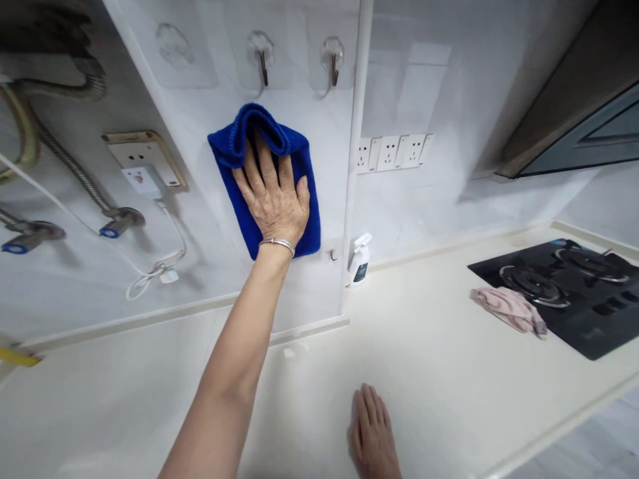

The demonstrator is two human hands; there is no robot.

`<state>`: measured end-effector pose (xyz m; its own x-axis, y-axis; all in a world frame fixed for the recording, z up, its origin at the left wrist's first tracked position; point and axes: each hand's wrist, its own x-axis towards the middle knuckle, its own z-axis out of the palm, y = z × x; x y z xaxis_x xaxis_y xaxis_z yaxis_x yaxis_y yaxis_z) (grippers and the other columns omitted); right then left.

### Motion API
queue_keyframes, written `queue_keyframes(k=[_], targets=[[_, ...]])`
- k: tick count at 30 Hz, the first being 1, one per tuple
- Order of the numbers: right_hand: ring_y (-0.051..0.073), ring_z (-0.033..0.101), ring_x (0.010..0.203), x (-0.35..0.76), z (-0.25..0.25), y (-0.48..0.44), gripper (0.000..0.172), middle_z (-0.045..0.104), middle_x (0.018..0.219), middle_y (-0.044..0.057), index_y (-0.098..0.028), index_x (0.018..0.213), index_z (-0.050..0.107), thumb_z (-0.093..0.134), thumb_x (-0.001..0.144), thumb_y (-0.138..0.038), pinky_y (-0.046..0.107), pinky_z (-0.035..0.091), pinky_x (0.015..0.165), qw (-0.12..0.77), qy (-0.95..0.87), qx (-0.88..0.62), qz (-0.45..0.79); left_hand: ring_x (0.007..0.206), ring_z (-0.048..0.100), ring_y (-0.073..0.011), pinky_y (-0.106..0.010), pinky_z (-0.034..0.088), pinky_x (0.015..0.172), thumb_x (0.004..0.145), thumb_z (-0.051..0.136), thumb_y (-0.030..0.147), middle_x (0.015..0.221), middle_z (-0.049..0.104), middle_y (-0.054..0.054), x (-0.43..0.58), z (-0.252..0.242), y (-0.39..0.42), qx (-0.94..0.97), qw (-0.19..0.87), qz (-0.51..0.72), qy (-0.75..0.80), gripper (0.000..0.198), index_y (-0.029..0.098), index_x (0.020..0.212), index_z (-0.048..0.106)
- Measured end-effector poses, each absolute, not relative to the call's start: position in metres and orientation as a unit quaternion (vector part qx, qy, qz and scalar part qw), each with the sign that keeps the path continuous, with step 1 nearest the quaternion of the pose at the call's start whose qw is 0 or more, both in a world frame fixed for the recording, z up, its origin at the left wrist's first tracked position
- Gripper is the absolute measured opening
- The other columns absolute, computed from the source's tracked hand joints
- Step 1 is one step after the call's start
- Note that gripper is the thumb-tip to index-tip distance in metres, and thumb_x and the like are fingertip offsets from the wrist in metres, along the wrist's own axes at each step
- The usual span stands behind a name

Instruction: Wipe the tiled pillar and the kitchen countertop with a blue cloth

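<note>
My left hand (275, 203), with a silver bracelet at the wrist, presses a blue cloth (307, 233) flat on the pale wall panel (327, 193). Its fingertips are tucked under the cloth's folded upper edge, out of sight, and the thumb points up along the right side. Lower down, my right hand (373, 429) lies palm down and open on the cream countertop (429, 372). Nothing shows in that hand, and its fingers are stretched out. Clear hooks (261, 56) stick to the wall just above the cloth. A small hook (333, 254) sits below right of it.
A white spray bottle (360, 259) stands behind the panel's corner. On the right, a pink cloth (512, 309) lies partly on the black gas hob (589, 332), below a range hood (574, 113). Left are a socket with a charger (142, 179), cables and water valves (122, 223).
</note>
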<state>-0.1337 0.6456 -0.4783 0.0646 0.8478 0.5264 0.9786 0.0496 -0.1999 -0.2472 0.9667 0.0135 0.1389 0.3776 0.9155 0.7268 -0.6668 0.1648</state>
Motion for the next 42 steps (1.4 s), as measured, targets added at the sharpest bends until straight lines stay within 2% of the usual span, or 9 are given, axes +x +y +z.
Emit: queue_keyframes(k=[6, 13, 17, 20, 25, 30, 35, 38, 42], targets=[[0.034, 0.032, 0.156, -0.135, -0.470, 0.643, 0.074, 0.038, 0.166, 0.018, -0.015, 0.166, 0.020, 0.046, 0.097, -0.020, 0.057, 0.045, 0.119, 0.236, -0.677, -0.687, -0.116, 0.159, 0.020, -0.0381, -0.072, 0.006, 0.129, 0.104, 0.043, 0.042, 0.164, 0.040, -0.018, -0.234, -0.049, 0.963, -0.735, 0.220, -0.498, -0.404, 0.055, 0.020, 0.154, 0.045], [0.034, 0.027, 0.158, -0.132, -0.460, 0.640, 0.073, 0.031, 0.169, 0.018, -0.014, 0.166, 0.019, 0.044, 0.098, -0.019, 0.058, 0.043, 0.120, 0.230, -0.679, -0.692, -0.082, 0.146, 0.043, -0.0441, -0.077, 0.017, 0.122, 0.103, 0.042, 0.048, 0.152, 0.054, -0.023, -0.236, -0.142, 0.959, -0.762, 0.140, -0.403, -0.487, 0.051, 0.017, 0.138, 0.062], [0.034, 0.022, 0.160, -0.131, -0.456, 0.639, 0.074, 0.030, 0.170, 0.018, -0.013, 0.166, 0.018, 0.044, 0.098, -0.019, 0.059, 0.040, 0.122, 0.219, -0.682, -0.695, -0.061, 0.125, 0.059, -0.0415, -0.075, 0.031, 0.114, 0.102, 0.046, 0.050, 0.132, 0.068, -0.023, -0.240, -0.203, 0.959, -0.750, 0.156, -0.408, -0.496, 0.045, 0.019, 0.120, 0.072], [0.034, 0.021, 0.160, -0.131, -0.454, 0.639, 0.074, 0.029, 0.170, 0.018, -0.013, 0.166, 0.019, 0.045, 0.097, -0.018, 0.059, 0.039, 0.123, 0.212, -0.679, -0.701, -0.051, 0.110, 0.066, -0.0388, -0.072, 0.039, 0.105, 0.101, 0.048, 0.048, 0.112, 0.074, -0.022, -0.247, -0.246, 0.954, -0.773, 0.141, -0.363, -0.501, 0.040, 0.019, 0.105, 0.076], [0.034, 0.020, 0.160, -0.133, -0.451, 0.639, 0.074, 0.025, 0.172, 0.017, -0.013, 0.166, 0.021, 0.045, 0.096, -0.017, 0.058, 0.038, 0.124, 0.201, -0.675, -0.709, -0.035, 0.096, 0.070, -0.0357, -0.070, 0.043, 0.098, 0.102, 0.047, 0.041, 0.097, 0.075, -0.020, -0.254, -0.296, 0.948, -0.821, 0.070, -0.269, -0.498, 0.039, 0.020, 0.090, 0.077], [0.033, 0.018, 0.161, -0.134, -0.450, 0.640, 0.073, 0.025, 0.171, 0.017, -0.012, 0.165, 0.024, 0.045, 0.096, -0.016, 0.057, 0.038, 0.125, 0.198, -0.670, -0.715, -0.038, 0.096, 0.071, -0.0352, -0.062, 0.049, 0.093, 0.099, 0.046, 0.029, 0.093, 0.075, -0.019, -0.258, -0.325, 0.943, -0.861, 0.042, -0.179, -0.474, 0.036, 0.021, 0.088, 0.080], [0.035, 0.018, 0.161, -0.135, -0.451, 0.642, 0.070, 0.027, 0.170, 0.018, -0.010, 0.161, 0.032, 0.048, 0.094, -0.017, 0.056, 0.040, 0.124, 0.195, -0.671, -0.713, -0.052, 0.090, 0.072, -0.0334, -0.057, 0.052, 0.088, 0.096, 0.047, 0.022, 0.092, 0.076, -0.020, -0.264, -0.329, 0.936, -0.876, 0.056, -0.171, -0.447, 0.035, 0.020, 0.085, 0.080], [0.034, 0.018, 0.161, -0.137, -0.450, 0.643, 0.070, 0.029, 0.170, 0.017, -0.010, 0.161, 0.033, 0.049, 0.093, -0.016, 0.056, 0.039, 0.125, 0.191, -0.668, -0.718, -0.046, 0.087, 0.072, -0.0319, -0.057, 0.051, 0.090, 0.096, 0.045, 0.018, 0.093, 0.076, -0.020, -0.261, -0.322, 0.937, -0.886, 0.069, -0.160, -0.429, 0.037, 0.020, 0.093, 0.082], [0.034, 0.019, 0.161, -0.138, -0.448, 0.643, 0.068, 0.031, 0.170, 0.017, -0.010, 0.160, 0.035, 0.048, 0.094, -0.018, 0.057, 0.038, 0.125, 0.192, -0.663, -0.722, -0.033, 0.103, 0.070, -0.0330, -0.056, 0.049, 0.099, 0.100, 0.041, 0.021, 0.108, 0.076, -0.020, -0.236, -0.307, 0.941, -0.899, 0.086, -0.167, -0.396, 0.041, 0.024, 0.113, 0.079]])
